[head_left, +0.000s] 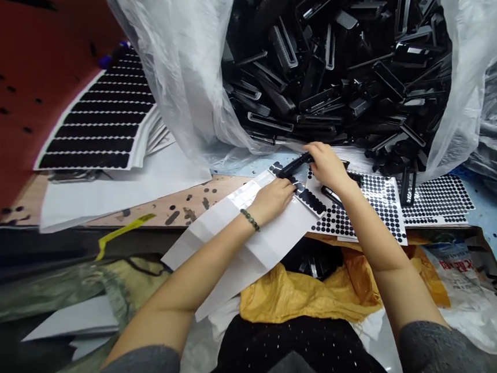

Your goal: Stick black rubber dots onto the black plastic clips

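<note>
Left hand (273, 200) flat, right hand (329, 168) closed round a black plastic part (296, 163), lower centre of the frame.

The part sits just above a strip of black pads (305, 196), its far end near the strip's upper end; the left fingers lie open across the strip, steadying it on folded white paper (241, 251) — a firm, flat hold. To the right lies a sheet of black dots (364, 211); above, a clear plastic bag (460, 75) holds a heap of black parts (333, 57) — within easy reach.
</note>
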Demonstrator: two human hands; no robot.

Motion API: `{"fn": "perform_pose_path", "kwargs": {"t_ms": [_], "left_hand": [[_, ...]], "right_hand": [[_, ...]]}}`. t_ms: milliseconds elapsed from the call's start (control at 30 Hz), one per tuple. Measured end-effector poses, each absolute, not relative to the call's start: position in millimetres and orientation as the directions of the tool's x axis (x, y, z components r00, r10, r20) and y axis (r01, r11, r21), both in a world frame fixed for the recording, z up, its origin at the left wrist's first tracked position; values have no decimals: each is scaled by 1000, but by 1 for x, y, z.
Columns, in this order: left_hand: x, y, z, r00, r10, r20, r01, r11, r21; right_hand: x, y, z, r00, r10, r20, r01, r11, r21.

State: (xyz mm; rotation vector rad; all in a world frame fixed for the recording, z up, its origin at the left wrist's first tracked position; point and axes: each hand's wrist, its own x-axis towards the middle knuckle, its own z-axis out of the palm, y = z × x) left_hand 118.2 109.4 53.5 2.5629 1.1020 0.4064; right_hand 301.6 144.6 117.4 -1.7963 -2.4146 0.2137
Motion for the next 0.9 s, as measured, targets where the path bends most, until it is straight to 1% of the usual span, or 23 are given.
{"fn": "perform_pose_path", "kwargs": {"t_ms": [67, 100, 133, 167, 200, 233, 267, 300, 333, 367, 400, 433, 500, 600, 667, 700, 767, 833, 900], "left_hand": [[119, 106, 54, 643, 758, 108, 671, -626, 398], [118, 104, 53, 635, 766, 102, 675, -614, 410], [117, 103, 53, 628, 772, 99, 671, -601, 435], [115, 102, 52, 620, 779, 93, 660, -582, 475], [113, 102, 52, 605, 792, 86, 643, -549, 534], [112, 102, 52, 577, 813, 78, 616, -496, 612], [111, 103, 52, 536, 841, 69, 570, -421, 706], [111, 105, 53, 486, 872, 56, 496, -328, 804], [112, 106, 54, 440, 897, 36, 387, -225, 894], [115, 107, 56, 408, 913, 14, 249, -126, 960], [118, 108, 58, 392, 920, -2, 103, -42, 994], [123, 108, 61, 386, 923, -10, -32, 24, 999], [132, 106, 66, 366, 930, -32, -217, 118, 969], [138, 103, 72, 270, 951, -150, -336, 239, 911], [136, 100, 75, 225, 950, -216, -384, 290, 877], [135, 98, 77, 213, 951, -226, -406, 296, 864], [133, 94, 81, 206, 955, -215, -442, 287, 850], [133, 88, 85, 210, 957, -200, -453, 277, 848], [130, 82, 88, 227, 952, -203, -442, 287, 850]], "right_hand": [[294, 153, 109, -400, 916, -31, 905, 390, -168], [291, 156, 106, -419, 907, -53, 898, 405, -170], [288, 159, 105, -405, 913, -57, 901, 388, -194], [288, 160, 104, -368, 929, -41, 904, 347, -252], [289, 159, 104, -321, 947, -16, 888, 295, -354], [292, 157, 103, -276, 961, 6, 836, 243, -492], [295, 152, 103, -246, 969, 15, 739, 197, -644], [299, 146, 102, -245, 969, 4, 609, 157, -778], [302, 139, 100, -275, 961, -18, 471, 118, -874], [304, 132, 98, -319, 947, -38, 354, 82, -932], [306, 124, 95, -358, 932, -49, 274, 55, -960], [306, 117, 92, -378, 924, -51, 236, 43, -971], [305, 102, 85, -337, 941, -33, 261, 59, -964], [304, 82, 78, -100, 994, 44, 363, 78, -929], [306, 69, 76, 64, 993, 95, 395, 62, -917], [306, 63, 74, 114, 988, 105, 403, 50, -914], [305, 53, 72, 117, 990, 85, 408, 30, -913], [302, 48, 71, 49, 997, 60, 385, 37, -922], [301, 46, 74, -10, 996, 86, 356, 83, -931]]}}
